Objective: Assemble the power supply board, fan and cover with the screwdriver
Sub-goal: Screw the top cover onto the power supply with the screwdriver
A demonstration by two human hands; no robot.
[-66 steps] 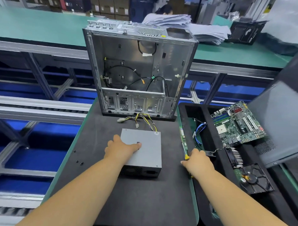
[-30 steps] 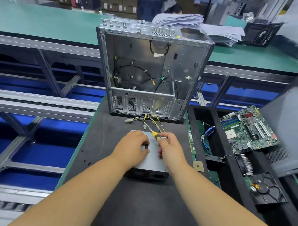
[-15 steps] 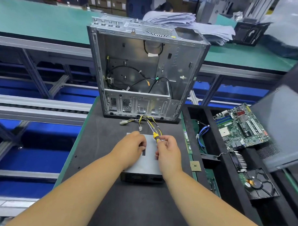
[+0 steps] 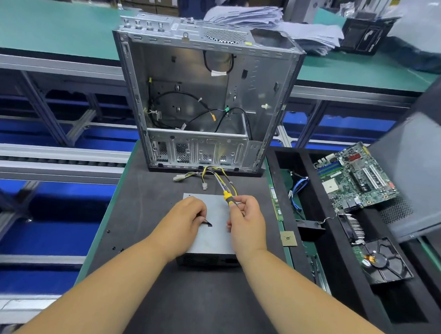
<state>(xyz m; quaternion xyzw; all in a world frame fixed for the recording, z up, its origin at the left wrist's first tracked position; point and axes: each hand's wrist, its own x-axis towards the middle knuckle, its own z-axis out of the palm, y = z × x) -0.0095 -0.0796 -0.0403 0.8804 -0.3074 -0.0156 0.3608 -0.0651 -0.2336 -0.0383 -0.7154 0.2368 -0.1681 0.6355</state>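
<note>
A grey power supply box (image 4: 215, 238) lies flat on the black mat, its yellow and black cables (image 4: 209, 176) trailing toward the open metal computer case (image 4: 204, 98) that stands upright behind it. My right hand (image 4: 247, 222) grips a yellow and black screwdriver (image 4: 227, 195), whose shaft points up and away over the cables. My left hand (image 4: 185, 223) rests on the box top with curled fingers pinching a small dark piece (image 4: 208, 223). A black fan (image 4: 383, 262) lies in the tray at right.
The black foam tray (image 4: 335, 270) on the right also holds a green motherboard (image 4: 354, 176), a blue cable (image 4: 297, 192) and a heatsink (image 4: 353, 226). A grey side cover (image 4: 419, 173) leans at far right. A small chip (image 4: 288, 238) lies at the mat's edge.
My right hand picked up the screwdriver from the mat's right edge and brought it over the power supply. My left hand's fingers have curled and now pinch a small dark piece.
</note>
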